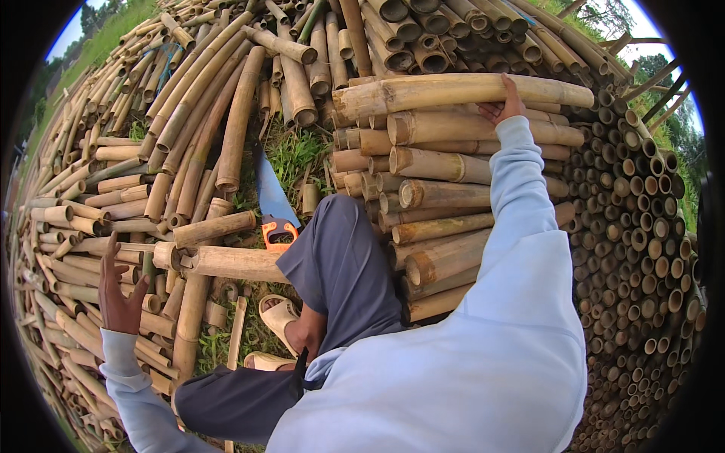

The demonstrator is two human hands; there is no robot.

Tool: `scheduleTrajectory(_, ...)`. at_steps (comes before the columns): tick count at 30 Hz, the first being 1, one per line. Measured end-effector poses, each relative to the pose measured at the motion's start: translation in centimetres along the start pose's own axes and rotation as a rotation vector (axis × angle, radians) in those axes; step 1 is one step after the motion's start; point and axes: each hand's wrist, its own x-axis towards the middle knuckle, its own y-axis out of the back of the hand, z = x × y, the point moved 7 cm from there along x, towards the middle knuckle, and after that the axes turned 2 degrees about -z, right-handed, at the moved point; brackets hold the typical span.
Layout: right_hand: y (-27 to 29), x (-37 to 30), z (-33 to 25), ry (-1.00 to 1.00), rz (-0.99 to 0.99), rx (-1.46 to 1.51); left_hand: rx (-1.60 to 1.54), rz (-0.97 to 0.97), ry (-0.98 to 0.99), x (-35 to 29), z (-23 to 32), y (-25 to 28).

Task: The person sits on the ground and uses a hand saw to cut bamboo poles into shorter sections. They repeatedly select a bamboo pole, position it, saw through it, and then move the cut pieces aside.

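Observation:
My right hand [506, 104] is closed round a thick bamboo piece [438, 92] lying at the top of the stack on the right, my arm stretched far forward. On the left, my left hand [122, 293] is raised with its fingers spread and holds nothing. Nearest to it is a bamboo length [238, 263] that runs crosswise to my knee, with a short ring-like end [167, 256] beside it. A handsaw with a blue blade [273, 185] and an orange handle [279, 232] stands just beyond my knee, its handle toward me.
Cut bamboo pieces [442, 194] are stacked beside my right leg. Farther right rises a wall of bamboo ends [627, 226]. Loose poles [208, 113] lean and sprawl across the left and far side. Grass [291, 155] shows between the piles. My feet wear tan sandals [279, 320].

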Motion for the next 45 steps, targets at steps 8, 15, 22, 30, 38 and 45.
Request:
scheduleTrajectory(8,-4.4,-8.2,-7.3,0.608,0.144,-1.313,0.022,0.007,0.101,-3.1,-4.1,-1.8)
scheduleTrajectory(15,-18.1,-20.7,-3.4,1.126,-0.351,-0.976,-0.014,0.022,0.068,-4.5,-0.1,-1.8)
scheduleTrajectory(22,-28.4,-33.7,6.5,0.851,-0.998,-0.543,-0.139,0.094,0.279,-12.4,-2.7,0.1)
scheduleTrajectory(30,-42.2,-45.3,24.9,0.581,-1.478,-0.794,-0.168,-0.244,-0.022,-15.6,8.9,-6.1)
scheduleTrajectory(38,-53.2,-50.0,34.2,0.818,-1.321,-1.296,-0.113,-0.299,0.114,-16.3,6.9,-7.4)
scheduleTrajectory(45,-54.7,-51.5,38.6,0.881,-1.259,-1.489,-0.118,-0.3,0.103,-17.5,6.3,-8.2)
